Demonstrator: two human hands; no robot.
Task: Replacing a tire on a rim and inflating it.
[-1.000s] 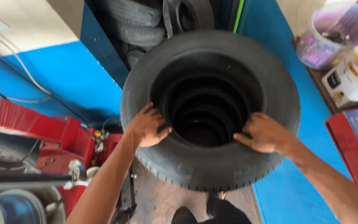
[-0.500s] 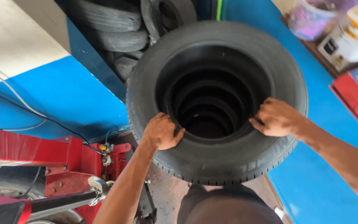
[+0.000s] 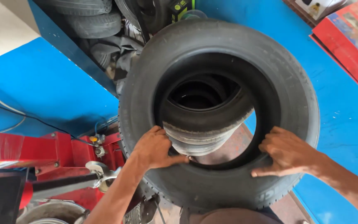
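Far left, lower corner: red tyre-changing machine (image 3: pixel 42 153), boxy body with bolts, a grey metal arm (image 3: pixel 67 182) running across its front, and part of a metal wheel rim (image 3: pixel 50 213) at the bottom edge. A thin black cable (image 3: pixel 30 116) crosses the blue wall (image 3: pixel 50 87) above the machine.

Upper left of centre: stack of used black tyres (image 3: pixel 92 20) stored in a dark recess between blue wall panels.

Left of centre: left hand (image 3: pixel 156 147), palm down on the inner lip of the tyre, fingers curled over the bead and thumb stretched out to the right along the edge; closed in a grip on the rim of the opening, forearm rising from the bottom edge.

Centre: large black tyre (image 3: pixel 224 45), held upright and facing the camera, filling the middle of the view, its lower edge close against the person's body at the bottom. It stands in front of the blue wall, beside the red machine. Through its opening, further tyres (image 3: pixel 204 120) are visible behind, nested one past another.

Right of centre: right hand (image 3: pixel 286 151), fingers folded over the inner lip at the lower right of the opening, thumb lying along the sidewall; gripping the tyre, forearm entering from the lower right corner.

Far right, upper corner: red flat board with printed pictures (image 3: pixel 349 41) against the blue wall.
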